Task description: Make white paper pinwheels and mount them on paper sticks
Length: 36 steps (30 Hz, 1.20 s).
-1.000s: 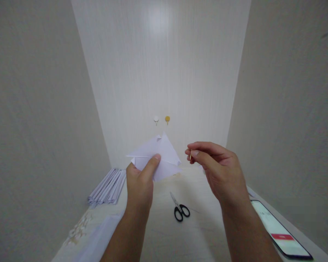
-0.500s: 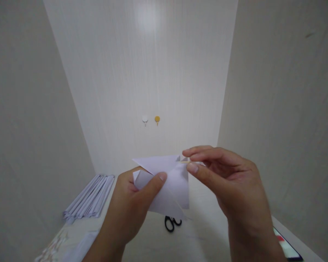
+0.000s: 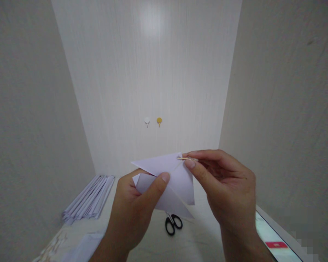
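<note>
One folded paper (image 3: 169, 182) is pinched in the left hand (image 3: 133, 211) above the table (image 3: 196, 240); the right hand (image 3: 226, 185) grips one toothpick (image 3: 186, 159) at its top corner. One pair of scissors (image 3: 172, 223), two wall hooks (image 3: 153, 121).

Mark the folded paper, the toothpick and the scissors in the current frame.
folded paper (image 3: 177, 178): head view, on its flat middle panel.
toothpick (image 3: 183, 158): head view, on the bare shaft before the fingertips.
scissors (image 3: 174, 223): head view, between its black handle loops.

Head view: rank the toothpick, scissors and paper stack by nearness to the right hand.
From the right hand:
1. Toothpick, pinched in its fingers.
2. Scissors, on the table below left.
3. Paper stack, far left by the wall.
</note>
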Tool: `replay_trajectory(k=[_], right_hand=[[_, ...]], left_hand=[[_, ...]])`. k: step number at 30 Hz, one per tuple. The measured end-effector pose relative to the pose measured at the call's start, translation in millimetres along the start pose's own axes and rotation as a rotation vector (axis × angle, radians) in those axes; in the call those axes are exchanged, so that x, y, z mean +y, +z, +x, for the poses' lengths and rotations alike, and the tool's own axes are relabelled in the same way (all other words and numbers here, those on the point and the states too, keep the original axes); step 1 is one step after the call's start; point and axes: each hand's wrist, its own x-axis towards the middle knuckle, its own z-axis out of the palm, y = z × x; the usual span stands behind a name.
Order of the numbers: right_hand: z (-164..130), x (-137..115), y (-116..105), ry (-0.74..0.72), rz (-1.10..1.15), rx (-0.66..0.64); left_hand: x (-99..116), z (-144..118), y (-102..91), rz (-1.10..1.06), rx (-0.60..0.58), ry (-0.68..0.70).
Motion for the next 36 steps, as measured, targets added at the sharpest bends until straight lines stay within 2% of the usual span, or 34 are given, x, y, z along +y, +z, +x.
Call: replay_trajectory(k=[7,13,19,22,25,29,36], right_hand=[[-0.8,3.5,5.1,0.002,0.085,0.030],[-2.5,2.0,9.3,-0.005,0.078,0.079],[-1.9,3.4,8.7,0.052,0.090,0.096],[-1.3,5.8,6.0,0.037,0.076,0.096],[-0.8,8.5,3.2,0.017,0.063,0.092],[-2.2,12.4,0.9,-0.008,-0.035,0.046],[-9.8,15.4,0.7,-0.142,-0.206,-0.176]], left_hand=[[1.7,1.8,2.6,0.044,-0.009,0.029],[5.0,2.2,3.5,0.040,-0.101,0.014],[0.6,1.7,-0.2,0.012,-0.106,-0.016],[-0.5,3.1,-0.7,-0.026,-0.072,0.014],[0.4,5.3,-0.7,-0.055,0.019,0.067],[0.8,7.0,-4.1,0.002,0.094,0.100],[-4.7,6.3,-11.6,0.142,0.064,0.076]])
